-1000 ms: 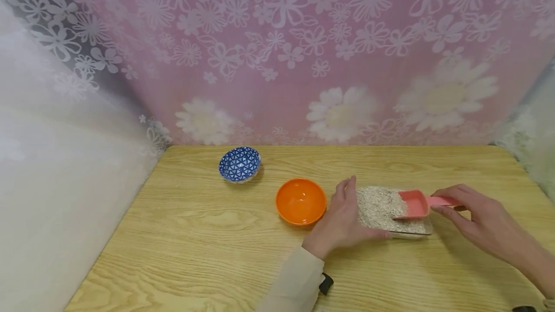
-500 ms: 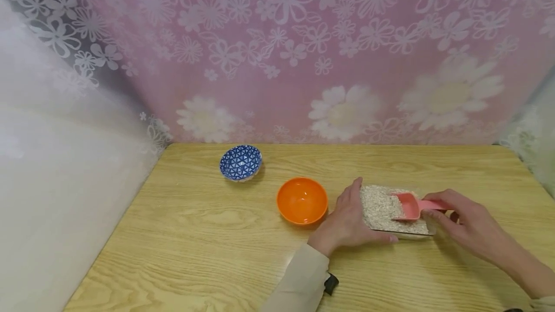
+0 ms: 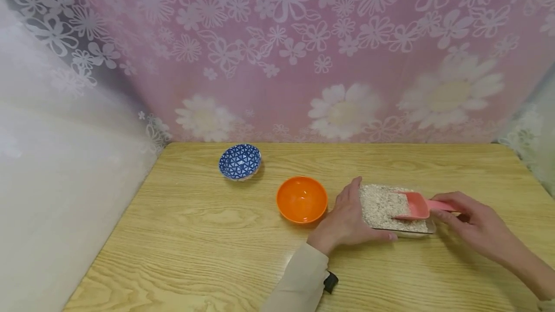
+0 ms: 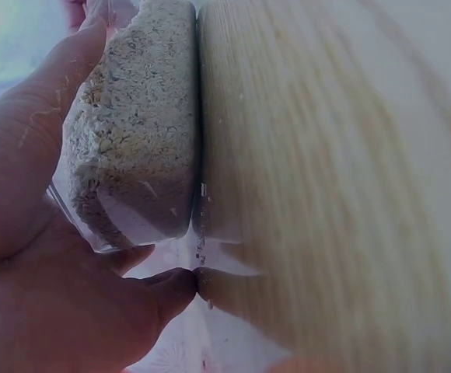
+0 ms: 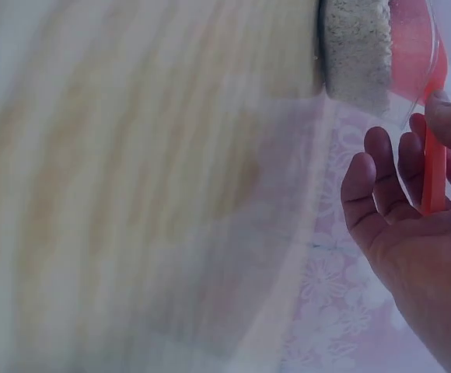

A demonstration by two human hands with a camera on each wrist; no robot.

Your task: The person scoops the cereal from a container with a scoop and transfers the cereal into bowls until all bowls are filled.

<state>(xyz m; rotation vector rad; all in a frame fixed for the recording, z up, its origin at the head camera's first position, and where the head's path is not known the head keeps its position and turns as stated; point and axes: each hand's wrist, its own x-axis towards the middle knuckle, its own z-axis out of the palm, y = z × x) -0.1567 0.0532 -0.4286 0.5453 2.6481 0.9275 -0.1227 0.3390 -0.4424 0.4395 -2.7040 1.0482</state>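
Head view: a person's right hand pinches the handle of a pink scoop between thumb and fingers, the scoop's front edge set among pale flakes in the right half of a clear box on a wood-grain table. The left hand is spread wide around the box's left end, thumb along the near side, holding it in place. An orange bowl stands just beside that hand; a blue patterned bowl sits farther back to the left. Seen from the right wrist, the other fingers are loosely bent below the grip.

The step in hand looks to be loading the scoop. Done well, it would likely call for a low, shallow push toward the left hand, which should take the thrust so the box cannot slide. A level lift ought to keep the load in; tilting steeply or catching the rim could scatter flakes across the table. How deep the scoop's edge reaches cannot be told.
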